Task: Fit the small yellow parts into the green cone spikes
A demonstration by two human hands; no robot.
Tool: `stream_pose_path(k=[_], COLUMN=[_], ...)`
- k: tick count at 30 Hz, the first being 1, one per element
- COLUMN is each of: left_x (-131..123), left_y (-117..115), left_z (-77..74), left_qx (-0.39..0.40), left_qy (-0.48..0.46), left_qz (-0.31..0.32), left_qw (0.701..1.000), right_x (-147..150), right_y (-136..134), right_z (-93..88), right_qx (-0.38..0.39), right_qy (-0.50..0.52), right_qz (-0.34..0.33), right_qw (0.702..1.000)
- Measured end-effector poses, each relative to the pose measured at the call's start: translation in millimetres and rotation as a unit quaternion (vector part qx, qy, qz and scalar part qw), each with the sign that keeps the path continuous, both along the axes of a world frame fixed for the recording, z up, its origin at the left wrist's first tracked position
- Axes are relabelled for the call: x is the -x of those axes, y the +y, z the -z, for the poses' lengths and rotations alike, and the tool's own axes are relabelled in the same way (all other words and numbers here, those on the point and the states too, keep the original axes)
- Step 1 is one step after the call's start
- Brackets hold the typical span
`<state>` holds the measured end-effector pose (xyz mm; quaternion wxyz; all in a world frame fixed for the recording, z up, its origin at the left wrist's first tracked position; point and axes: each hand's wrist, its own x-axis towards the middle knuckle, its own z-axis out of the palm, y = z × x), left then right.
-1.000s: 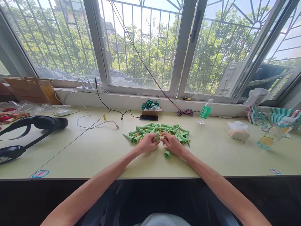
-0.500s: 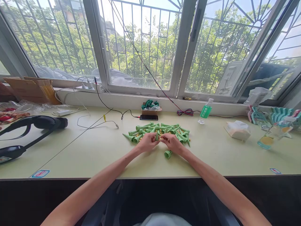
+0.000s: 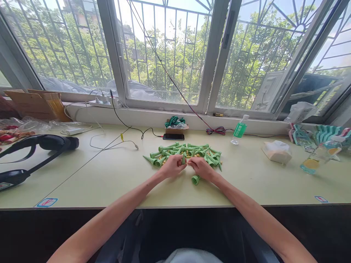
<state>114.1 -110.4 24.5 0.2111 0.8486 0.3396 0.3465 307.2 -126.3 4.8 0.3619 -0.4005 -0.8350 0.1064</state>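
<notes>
My left hand (image 3: 173,166) is closed around a green plastic cone (image 3: 183,159), its tip pointing up. Close beside it, my right hand (image 3: 201,167) is pinched shut at a small yellowish piece (image 3: 187,163), partly covered by the fingers. Behind both hands spreads a pile of green cones (image 3: 168,148), with small yellow pieces among them. One more green cone (image 3: 195,179) lies apart, below my right hand, its round open end facing me.
A phone (image 3: 173,137) and a small box (image 3: 177,130) with green wrapping stand behind the pile. To the right are a water bottle (image 3: 239,130) and a tissue pack (image 3: 276,152). A black headset (image 3: 33,153) lies at the left, near loose cables (image 3: 109,146).
Almost nothing differs. The fingers of my right hand have shifted slightly by the cone; my left hand keeps its hold.
</notes>
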Motion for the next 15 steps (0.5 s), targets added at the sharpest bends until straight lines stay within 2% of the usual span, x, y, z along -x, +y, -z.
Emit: stream_pose_path(k=[8,15], left_x=[-0.7,-0.7], left_y=[-1.3,2.4], left_z=[-1.8,1.0], left_qx=[-0.011,-0.014], left_qy=[0.001,-0.018], left_qz=[0.002,-0.028], left_qw=[1.0,0.999], right_x=[-2.3,1.0], right_y=[2.6,-3.1], right_z=[3.5,-2.5], right_qx=[-0.003,0.008], right_qy=[-0.027,0.016], right_qz=[0.022,0.034], right_qw=[0.999,0.999])
